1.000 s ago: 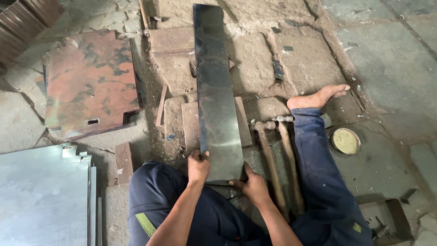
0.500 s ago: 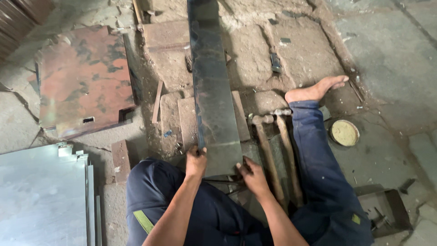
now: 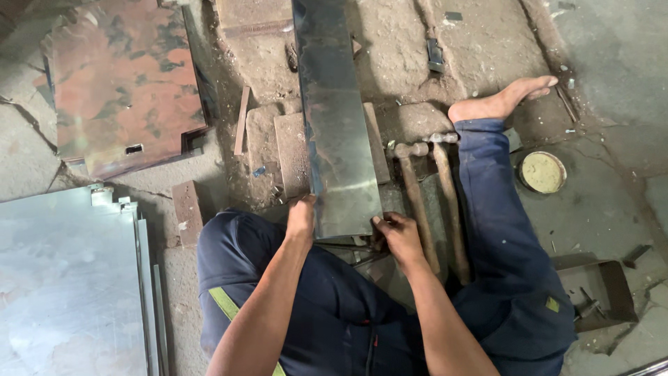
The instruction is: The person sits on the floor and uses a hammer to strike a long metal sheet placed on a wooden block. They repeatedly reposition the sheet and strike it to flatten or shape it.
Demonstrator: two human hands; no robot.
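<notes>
A long, narrow grey metal strip (image 3: 335,118) lies lengthwise away from me over a rusty flat block (image 3: 292,150) on the dirt floor. My left hand (image 3: 302,218) grips the strip's near left corner. My right hand (image 3: 396,235) holds the near right corner, fingers curled at its edge. I sit on the floor in dark blue trousers, my right leg stretched out with a bare foot (image 3: 502,100) beside the strip.
Two wooden-handled hammers (image 3: 431,195) lie right of the strip along my leg. A rusty plate (image 3: 122,83) lies at upper left, stacked shiny sheets (image 3: 69,278) at lower left. A round tin lid (image 3: 543,172) and a bent metal bracket (image 3: 598,292) lie at right.
The strip has slid toward me under both hands, and the view has shifted, so everything sits higher in frame. Both hands keep their grip on its near end.
</notes>
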